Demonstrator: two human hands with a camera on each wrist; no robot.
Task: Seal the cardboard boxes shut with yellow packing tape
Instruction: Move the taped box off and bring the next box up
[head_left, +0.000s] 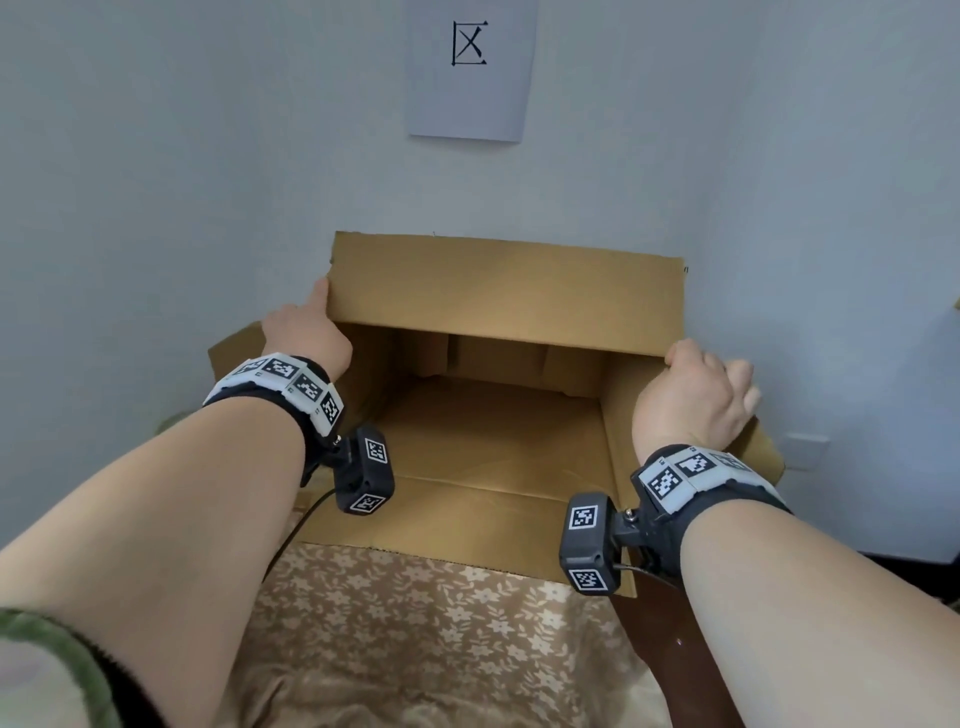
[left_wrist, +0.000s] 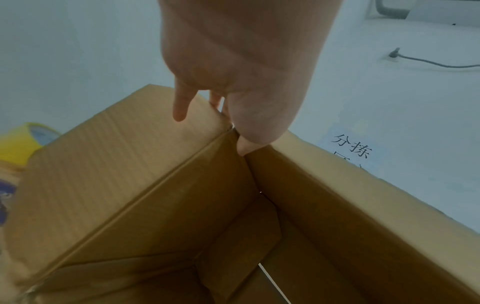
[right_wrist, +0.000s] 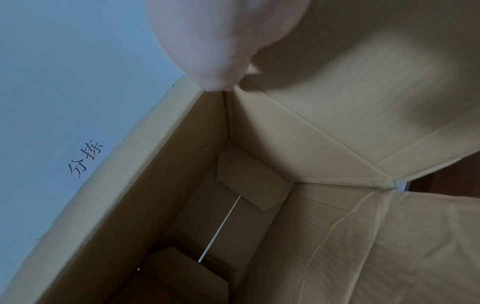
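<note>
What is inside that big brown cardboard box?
The brown cardboard box holds at least two smaller cardboard boxes on its floor. Its near corners are hidden by the walls and flaps.

The cardboard box is plain tan-brown all over, its flaps faintly ribbed with fine corrugation lines – darker brown in the shaded inside. A roll of tape shows bright yellow beside it. The cloth under the box is beige, printed with small pale flowers. The wall is a pale blue-grey; the paper sheet on it is white with a black printed character. Both wristbands are black with white panels carrying black-and-white square code markers – the same markers sit on the black camera blocks. A sleeve is mottled green.
</note>
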